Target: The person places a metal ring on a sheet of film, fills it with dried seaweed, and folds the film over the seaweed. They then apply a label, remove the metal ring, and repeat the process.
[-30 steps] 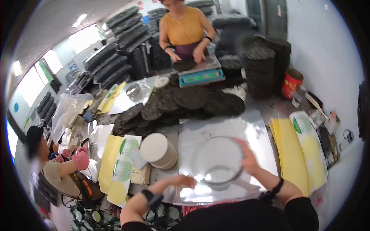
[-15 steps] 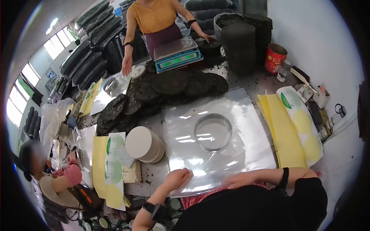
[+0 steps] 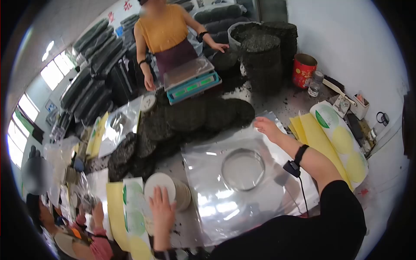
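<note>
My left hand (image 3: pixel 163 213) is open, its stretched fingers lying on the pale round discs (image 3: pixel 183 195), stacked in a short column. Reaching forward, my right hand (image 3: pixel 268 129) has its fingers extended at the right end of a row of dark, crumbly round cakes (image 3: pixel 186 115). Between my arms, clear plastic sheets (image 3: pixel 208 173) cover the work surface. A clear ring (image 3: pixel 223 170) rests on them, right of the disc stack.
Across the table, a person (image 3: pixel 167 32) stands behind a digital scale (image 3: pixel 190 84). Another person (image 3: pixel 65 234) works at the left. Yellow sheets and printed labels (image 3: pixel 333 143) lie at the right, near a red tin (image 3: pixel 304 71). Tall dark stacks (image 3: pixel 262 60) stand behind.
My left hand has moved left from the plastic's near edge onto the disc stack. My right hand has gone forward from the near edge to the dark cakes. The view has shifted.
</note>
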The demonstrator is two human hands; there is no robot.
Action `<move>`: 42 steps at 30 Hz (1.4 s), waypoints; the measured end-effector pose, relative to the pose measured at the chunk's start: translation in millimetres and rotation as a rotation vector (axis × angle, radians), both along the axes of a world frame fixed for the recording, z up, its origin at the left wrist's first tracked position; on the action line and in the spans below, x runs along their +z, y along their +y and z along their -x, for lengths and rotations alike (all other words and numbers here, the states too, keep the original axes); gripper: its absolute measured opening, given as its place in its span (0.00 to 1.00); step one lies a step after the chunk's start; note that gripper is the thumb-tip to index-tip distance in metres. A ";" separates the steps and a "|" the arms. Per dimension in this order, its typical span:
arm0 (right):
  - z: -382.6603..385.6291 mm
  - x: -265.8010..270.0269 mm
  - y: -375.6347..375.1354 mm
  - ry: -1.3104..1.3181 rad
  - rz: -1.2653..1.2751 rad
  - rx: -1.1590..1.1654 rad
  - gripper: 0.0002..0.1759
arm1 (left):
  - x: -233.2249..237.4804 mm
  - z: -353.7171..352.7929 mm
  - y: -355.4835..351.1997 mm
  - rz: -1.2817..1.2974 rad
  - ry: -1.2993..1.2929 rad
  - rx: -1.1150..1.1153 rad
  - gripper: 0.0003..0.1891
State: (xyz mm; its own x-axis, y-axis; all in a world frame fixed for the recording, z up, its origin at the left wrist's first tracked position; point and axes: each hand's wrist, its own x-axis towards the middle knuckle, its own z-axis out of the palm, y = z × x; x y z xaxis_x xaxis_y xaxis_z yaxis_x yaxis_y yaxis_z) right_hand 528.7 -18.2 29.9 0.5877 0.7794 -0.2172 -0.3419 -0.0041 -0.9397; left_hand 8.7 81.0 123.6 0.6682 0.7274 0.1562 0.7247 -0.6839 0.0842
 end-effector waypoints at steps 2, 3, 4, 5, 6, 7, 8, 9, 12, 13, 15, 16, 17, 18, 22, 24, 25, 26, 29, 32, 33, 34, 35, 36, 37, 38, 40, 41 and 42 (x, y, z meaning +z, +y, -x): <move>-48.1 -52.8 39.5 0.226 0.007 -0.140 0.31 | -4.2 0.1 -0.3 0.070 -0.062 0.008 0.32; -66.5 -75.0 59.2 0.341 0.016 -0.198 0.34 | -0.1 -0.2 1.5 0.093 -0.089 -0.010 0.31; -68.0 -78.3 73.4 0.381 -0.005 -0.239 0.29 | 5.0 -0.3 -0.8 0.124 -0.116 -0.021 0.31; -73.1 -80.9 84.1 0.367 0.011 -0.253 0.28 | 10.6 -1.1 -0.8 0.157 -0.139 -0.026 0.30; -66.1 -69.8 90.9 0.358 0.028 -0.264 0.27 | 16.5 -2.4 2.0 0.156 -0.133 -0.048 0.29; -57.4 -59.6 96.2 0.351 0.051 -0.273 0.26 | 22.0 -2.9 2.2 0.159 -0.124 -0.067 0.28; -56.0 -51.8 103.7 0.365 0.156 -0.297 0.24 | 25.6 -2.9 0.8 0.165 -0.114 -0.084 0.27; -52.5 -52.3 110.5 0.261 0.223 -0.315 0.25 | 22.4 3.5 8.1 0.122 -0.145 -0.113 0.26; -62.4 -48.1 104.1 -0.175 0.322 -0.438 0.28 | 28.4 19.3 33.9 0.010 -0.236 -0.017 0.22; -71.5 -47.8 88.3 -0.377 0.283 -0.522 0.29 | 57.1 -0.8 21.3 -0.056 -0.270 0.110 0.20; -86.6 -37.6 51.8 -0.794 0.198 -0.687 0.32 | 53.3 -40.7 17.6 -0.359 -0.362 -0.153 0.19; -81.8 -22.4 30.1 -0.778 0.140 -0.708 0.30 | 38.7 -68.7 7.7 -0.361 -0.370 -0.343 0.19; -72.0 1.9 4.9 -0.766 0.083 -0.717 0.28 | 21.8 -102.7 -8.6 -0.361 -0.380 -0.523 0.19; -61.1 22.3 -18.5 -0.748 0.027 -0.717 0.26 | 15.4 -140.0 -29.6 -0.104 -0.376 -0.697 0.24; -14.2 45.6 -76.3 -0.310 -0.247 -0.643 0.27 | -88.1 -240.9 -86.2 0.195 0.018 -0.704 0.33; -12.9 35.7 -103.2 0.173 -0.512 -0.415 0.27 | -70.1 -258.4 -70.9 0.202 -0.030 -0.690 0.36; -9.8 24.7 -110.7 0.431 -0.521 -0.341 0.25 | -64.1 -261.9 -64.2 0.197 -0.051 -0.695 0.38; -4.8 14.3 -116.2 0.679 -0.488 -0.283 0.22 | -73.2 -259.2 -64.0 0.153 -0.023 -0.700 0.39; 32.6 19.0 -121.3 0.833 -0.470 -0.211 0.19 | -100.8 -261.9 -58.5 0.105 0.070 -0.691 0.42; 54.6 34.2 -130.0 0.797 -0.495 -0.139 0.24 | -119.5 -245.7 -87.4 0.240 0.202 -0.632 0.42; 59.2 47.4 -127.8 0.698 -0.475 -0.147 0.26 | -118.9 -252.1 -87.6 0.219 0.233 -0.616 0.42; 62.1 59.4 -124.7 0.594 -0.457 -0.156 0.28 | -117.0 -259.6 -86.6 0.196 0.261 -0.602 0.42; 63.1 68.6 -121.5 0.507 -0.467 -0.101 0.30 | -115.7 -261.8 -88.4 0.181 0.294 -0.594 0.42; 61.1 78.9 -115.0 0.419 -0.477 -0.051 0.32 | -113.0 -262.1 -89.2 0.190 0.288 -0.591 0.39; 60.9 88.3 -109.6 0.333 -0.488 -0.002 0.34 | -109.0 -262.7 -89.0 0.199 0.284 -0.590 0.36; 67.4 96.9 -105.2 0.258 -0.471 0.010 0.35 | -105.6 -261.3 -88.0 0.208 0.287 -0.592 0.34; 81.1 112.3 -95.7 0.103 -0.450 0.026 0.37 | -138.8 -254.8 -40.1 0.740 -0.112 -0.828 0.28; 84.8 112.6 -95.2 0.009 -0.399 0.081 0.42 | -182.2 -237.3 1.8 0.716 -0.073 -0.665 0.27; 86.3 105.2 -97.2 -0.033 -0.322 0.143 0.42 | -136.1 -222.4 4.9 1.341 -0.548 -0.425 0.25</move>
State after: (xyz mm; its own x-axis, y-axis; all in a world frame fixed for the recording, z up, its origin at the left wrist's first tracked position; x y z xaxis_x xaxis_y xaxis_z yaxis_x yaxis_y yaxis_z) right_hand 442.4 -115.4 135.1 0.4700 0.8799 0.0699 -0.3291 0.2482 -0.9111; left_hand 231.1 85.9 -12.5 0.9405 0.3023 -0.1552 0.1714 -0.0278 0.9848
